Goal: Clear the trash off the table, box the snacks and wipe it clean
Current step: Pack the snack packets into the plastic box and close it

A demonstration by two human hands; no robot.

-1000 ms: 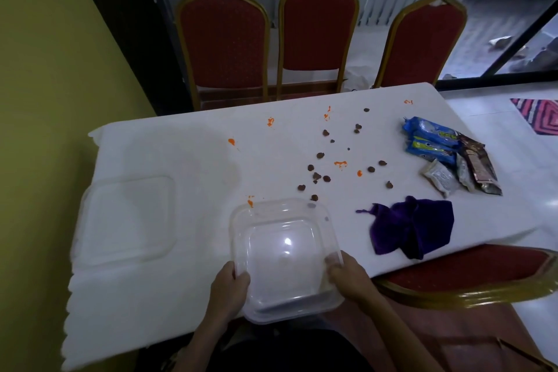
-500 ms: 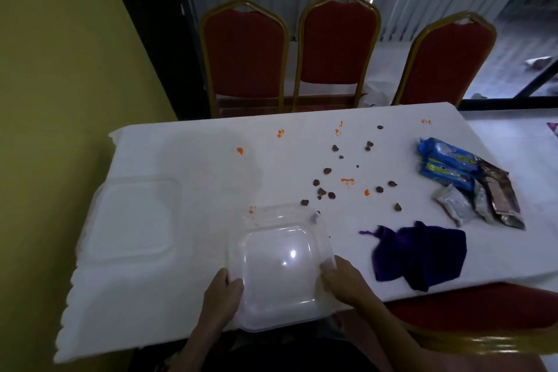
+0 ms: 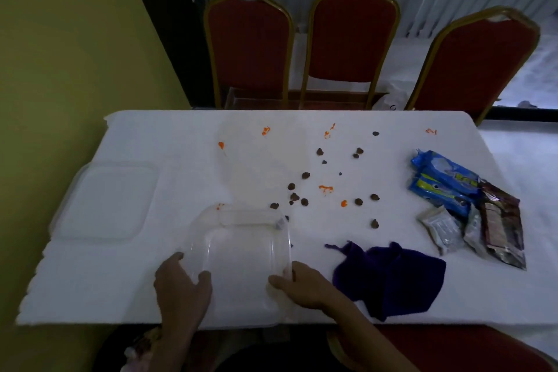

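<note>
A clear plastic box (image 3: pixel 241 254) stands at the near edge of the white table (image 3: pixel 169 142). My left hand (image 3: pixel 181 284) grips its left side and my right hand (image 3: pixel 302 284) grips its right side, thumbs over the rim. Its clear lid (image 3: pixel 105 199) lies flat at the left. Several dark brown snack pieces (image 3: pixel 305 175) and orange smears (image 3: pixel 325 189) are scattered over the middle. A purple cloth (image 3: pixel 389 275) lies crumpled right of the box. Blue snack packets (image 3: pixel 444 181), a brown wrapper (image 3: pixel 501 220) and silver wrappers (image 3: pixel 440 228) lie at the right.
Three red chairs with gold frames (image 3: pixel 351 36) stand along the far side. Another red chair seat (image 3: pixel 471 347) is at the near right below the table edge. A yellow wall (image 3: pixel 60 69) runs close along the left.
The box has slid a little farther onto the table between my hands, and its far rim tilted down. The view shifted closer and leftward.
</note>
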